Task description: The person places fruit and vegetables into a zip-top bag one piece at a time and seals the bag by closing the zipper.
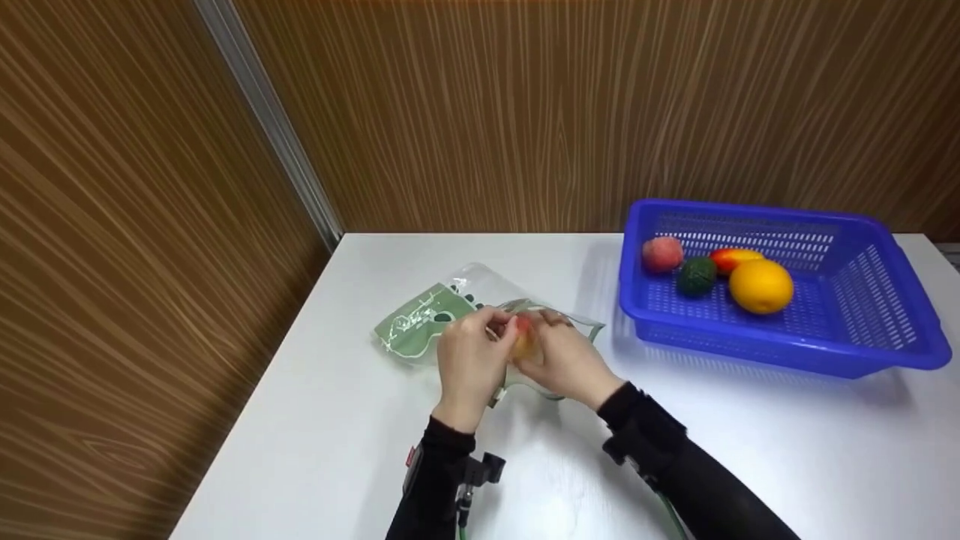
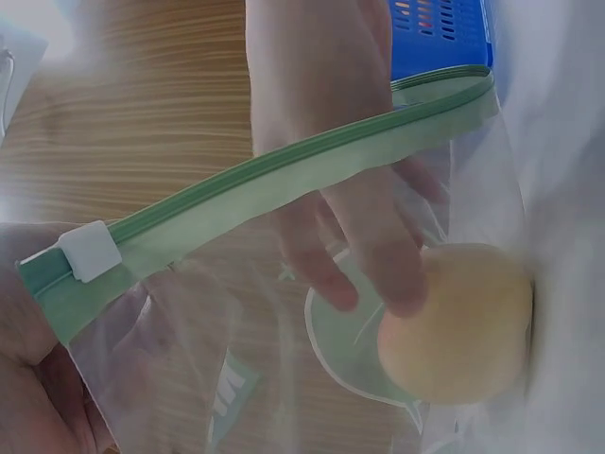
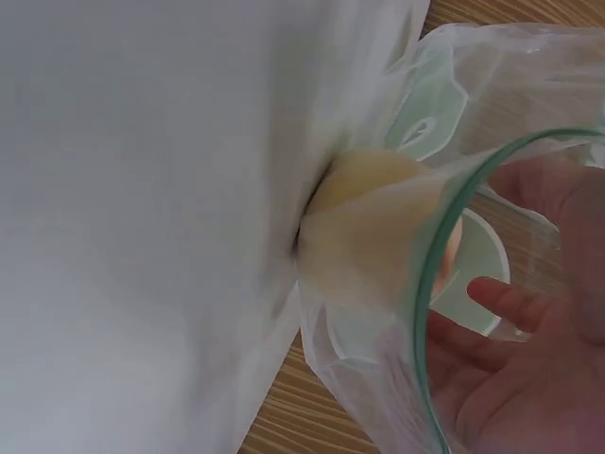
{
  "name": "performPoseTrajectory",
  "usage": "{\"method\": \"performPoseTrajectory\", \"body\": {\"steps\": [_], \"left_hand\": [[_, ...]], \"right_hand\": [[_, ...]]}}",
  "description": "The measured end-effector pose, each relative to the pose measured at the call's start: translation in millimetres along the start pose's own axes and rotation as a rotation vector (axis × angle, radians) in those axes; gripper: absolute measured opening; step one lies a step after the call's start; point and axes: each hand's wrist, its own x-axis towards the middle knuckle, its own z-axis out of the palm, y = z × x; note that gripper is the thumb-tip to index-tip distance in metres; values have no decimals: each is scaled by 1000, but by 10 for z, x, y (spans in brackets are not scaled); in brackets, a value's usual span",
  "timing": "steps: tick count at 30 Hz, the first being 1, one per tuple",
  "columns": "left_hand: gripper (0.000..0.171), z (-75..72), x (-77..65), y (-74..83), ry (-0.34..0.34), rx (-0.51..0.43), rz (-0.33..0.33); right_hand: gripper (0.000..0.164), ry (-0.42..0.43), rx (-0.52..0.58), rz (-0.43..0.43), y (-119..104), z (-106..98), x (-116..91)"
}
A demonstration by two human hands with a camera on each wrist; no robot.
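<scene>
My left hand (image 1: 469,360) pinches the mouth of the clear plastic zip bag with green print (image 1: 412,324); its fingers are cut off at the left wrist view's edge. In the head view, both hands obscure most of the round, pale-yellow fruit (image 2: 468,326). Both wrist views show it inside the bag, close against the white table (image 1: 300,450). My right hand (image 1: 568,356) has its fingers loosely extended beside it; I cannot confirm fingertip contact. The left wrist view resolves the white plastic slider (image 2: 91,251); only the head view shows the blue plastic basket (image 1: 780,335) whole.
</scene>
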Motion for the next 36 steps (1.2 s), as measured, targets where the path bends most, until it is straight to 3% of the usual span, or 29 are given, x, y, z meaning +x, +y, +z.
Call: {"method": "performPoseTrajectory", "body": {"steps": [3,10,36], "left_hand": [[9,6,12,5,-10,-5,9],[8,28,20,15,-31,-22,6],[8,20,-8,-18,-38,-20,-30]], "right_hand": [[62,38,30,-23,7,-73,-164],[50,85,54,-5,49,-232,-406],[42,173,105,-32,111,-593,-597]]}}
